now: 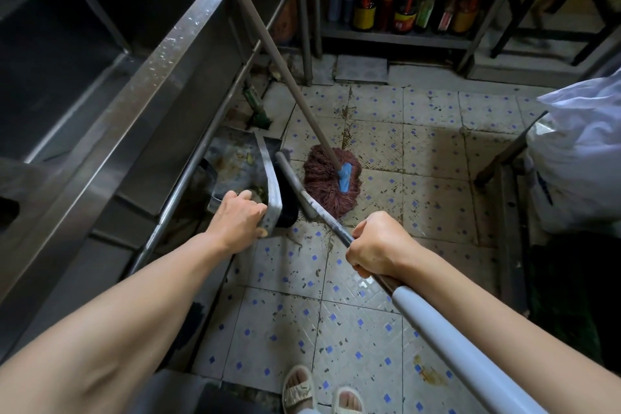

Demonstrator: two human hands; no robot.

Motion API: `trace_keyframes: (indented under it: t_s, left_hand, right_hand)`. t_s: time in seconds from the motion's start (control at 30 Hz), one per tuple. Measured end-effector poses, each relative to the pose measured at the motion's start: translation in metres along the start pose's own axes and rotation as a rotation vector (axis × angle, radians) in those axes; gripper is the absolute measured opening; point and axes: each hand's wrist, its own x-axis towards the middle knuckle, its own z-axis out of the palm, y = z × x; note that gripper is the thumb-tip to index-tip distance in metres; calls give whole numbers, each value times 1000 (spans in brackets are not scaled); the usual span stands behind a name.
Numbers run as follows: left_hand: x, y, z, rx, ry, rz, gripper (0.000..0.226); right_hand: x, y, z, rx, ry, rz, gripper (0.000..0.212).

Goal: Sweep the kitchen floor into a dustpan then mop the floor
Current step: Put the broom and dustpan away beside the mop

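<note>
Both hands are busy: the left hand [240, 218] curls round the metal dustpan [242, 165] at its near rim, tucked against the steel counter [141, 84]; the right hand [378, 247] clenches the broom handle [437, 323], its dark head beside the pan. A mop [331, 183] stands just beyond on tiled floor [336, 329], open toward the feet.

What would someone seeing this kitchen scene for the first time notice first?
Probably the reddish mop head on the tiled floor at centre, its handle leaning against the steel counter. Just left of it, the left hand grips the metal dustpan, which holds scraps, while the right hand grips the broom handle running to the lower right.
</note>
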Motion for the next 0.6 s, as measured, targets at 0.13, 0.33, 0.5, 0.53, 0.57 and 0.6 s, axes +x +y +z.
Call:
trace_keyframes:
  t_s: [0.13,0.33,0.5,0.53,0.57,0.6]
  left_hand:
    - [-5,-5,1,-28,17,31,28]
    - [0,-11,-9,-40,86,77,35]
    - [6,0,-12,48,0,22,29]
    - [9,0,-9,67,-2,13,30]
    - [11,0,-9,74,-6,9,30]
    - [10,2,-7,61,-31,6,30]
  right_hand:
    - [3,2,4,23,15,14,8]
    - [2,2,2,35,22,28,7]
    - [5,4,3,51,30,15,12]
    - [8,6,3,34,25,11,15]
    - [9,8,4,37,23,14,22]
    - [7,9,5,45,14,15,23]
